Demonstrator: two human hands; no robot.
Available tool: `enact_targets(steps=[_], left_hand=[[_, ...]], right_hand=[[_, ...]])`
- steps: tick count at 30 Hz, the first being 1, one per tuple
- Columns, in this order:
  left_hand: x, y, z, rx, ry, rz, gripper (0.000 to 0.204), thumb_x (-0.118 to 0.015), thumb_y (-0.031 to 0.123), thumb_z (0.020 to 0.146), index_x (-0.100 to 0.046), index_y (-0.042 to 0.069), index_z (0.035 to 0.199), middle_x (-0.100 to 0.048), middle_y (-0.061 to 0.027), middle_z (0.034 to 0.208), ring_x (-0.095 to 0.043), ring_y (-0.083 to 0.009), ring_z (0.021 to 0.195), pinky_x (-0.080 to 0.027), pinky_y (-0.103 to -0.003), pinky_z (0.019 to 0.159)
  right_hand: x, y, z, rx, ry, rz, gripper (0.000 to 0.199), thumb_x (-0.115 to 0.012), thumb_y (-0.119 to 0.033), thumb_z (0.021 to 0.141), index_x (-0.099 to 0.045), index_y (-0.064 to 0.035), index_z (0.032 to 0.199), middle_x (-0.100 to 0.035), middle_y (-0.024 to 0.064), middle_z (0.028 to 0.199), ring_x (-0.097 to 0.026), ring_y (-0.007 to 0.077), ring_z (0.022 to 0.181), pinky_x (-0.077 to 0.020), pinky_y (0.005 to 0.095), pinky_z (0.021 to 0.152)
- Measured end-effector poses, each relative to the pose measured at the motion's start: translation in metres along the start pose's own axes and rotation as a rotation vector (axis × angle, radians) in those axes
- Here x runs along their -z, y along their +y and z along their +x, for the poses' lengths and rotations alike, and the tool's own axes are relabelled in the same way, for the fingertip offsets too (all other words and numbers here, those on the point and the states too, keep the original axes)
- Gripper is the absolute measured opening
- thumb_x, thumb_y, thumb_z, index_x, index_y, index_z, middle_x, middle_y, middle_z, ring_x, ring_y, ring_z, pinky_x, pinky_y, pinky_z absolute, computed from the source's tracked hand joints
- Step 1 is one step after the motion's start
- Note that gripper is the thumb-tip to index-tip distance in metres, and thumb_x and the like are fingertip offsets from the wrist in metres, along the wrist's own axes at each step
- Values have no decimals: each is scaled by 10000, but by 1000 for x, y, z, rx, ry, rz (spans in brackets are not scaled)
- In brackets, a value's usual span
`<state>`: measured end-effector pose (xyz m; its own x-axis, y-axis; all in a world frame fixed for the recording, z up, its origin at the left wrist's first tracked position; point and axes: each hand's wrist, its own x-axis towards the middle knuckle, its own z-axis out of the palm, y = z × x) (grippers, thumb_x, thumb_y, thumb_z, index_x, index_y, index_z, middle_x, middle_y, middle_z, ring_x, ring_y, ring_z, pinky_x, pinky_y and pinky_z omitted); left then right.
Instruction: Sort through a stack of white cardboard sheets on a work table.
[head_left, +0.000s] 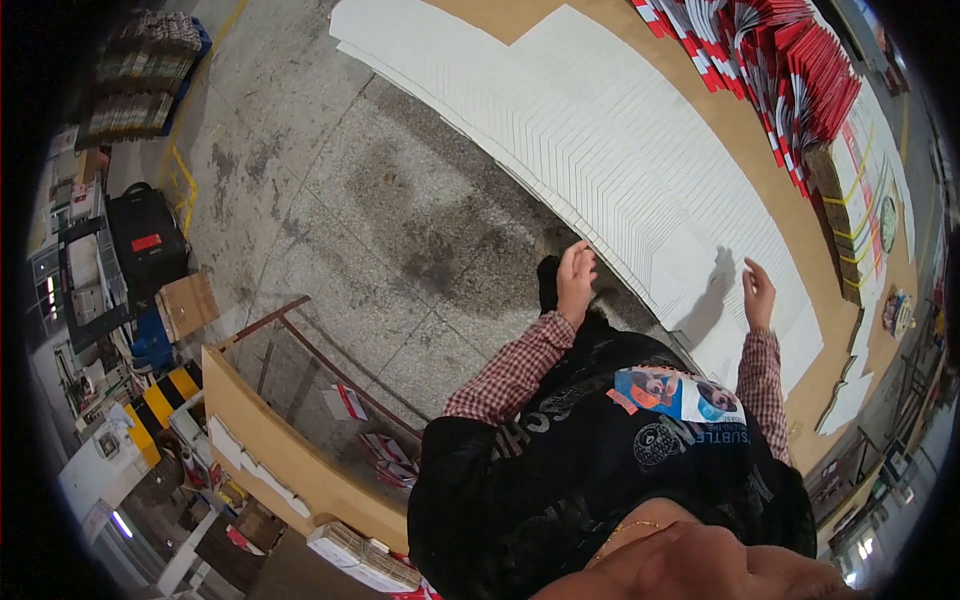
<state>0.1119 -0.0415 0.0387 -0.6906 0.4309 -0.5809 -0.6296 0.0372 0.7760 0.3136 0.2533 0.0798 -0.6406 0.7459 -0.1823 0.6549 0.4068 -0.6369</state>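
A long fanned row of overlapping white card sheets [600,150] covers the near part of a brown table. My left hand [575,284] is at the near edge of the sheets, its fingers stretched out and nothing seen in them. Whether it touches the edge I cannot tell. Over the right end of the row is my right hand [759,294], fingers apart and holding nothing. It casts a shadow on the sheets to its left.
Red and white folded packaging [800,70] lies fanned at the far right, beside a strapped stack of printed card [850,225]. Behind me on the left stands another brown table [300,440] with a metal frame. A black chair [145,240] and boxes [187,306] stand farther left.
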Motion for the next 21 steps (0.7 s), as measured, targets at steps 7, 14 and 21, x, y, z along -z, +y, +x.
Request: enact_targets(steps=[7,14,21], left_hand=[[-5,56,42,-852,-3,1180,554,-558,264,812,-343,23,1262,-304,-157,1324,-246,-341,1234,-223,-476,991],[-3,54,62,-737,-111,1426,794,-645,345,719,-236,2,1307,-135,-176,1397,-111,-351,1289,-128,-490,1022],[2,55,62,-704,-111,1386,857,-667,359,685,-211,3,1317,-123,-174,1402,-111,-319,1298,-126,-459,1030]], right_hand=[[-78,-84,66,276,-110,232,189,-572,-66,776,-581,-54,965,-534,70,1082,-535,163,946,-464,262,722],[-145,-156,162,449,-282,173,152,-603,-73,724,-595,-53,875,-511,65,911,-538,180,807,-461,277,704],[-174,-185,186,730,-264,-77,148,-638,-118,676,-600,-72,812,-505,88,869,-533,219,759,-454,306,661]])
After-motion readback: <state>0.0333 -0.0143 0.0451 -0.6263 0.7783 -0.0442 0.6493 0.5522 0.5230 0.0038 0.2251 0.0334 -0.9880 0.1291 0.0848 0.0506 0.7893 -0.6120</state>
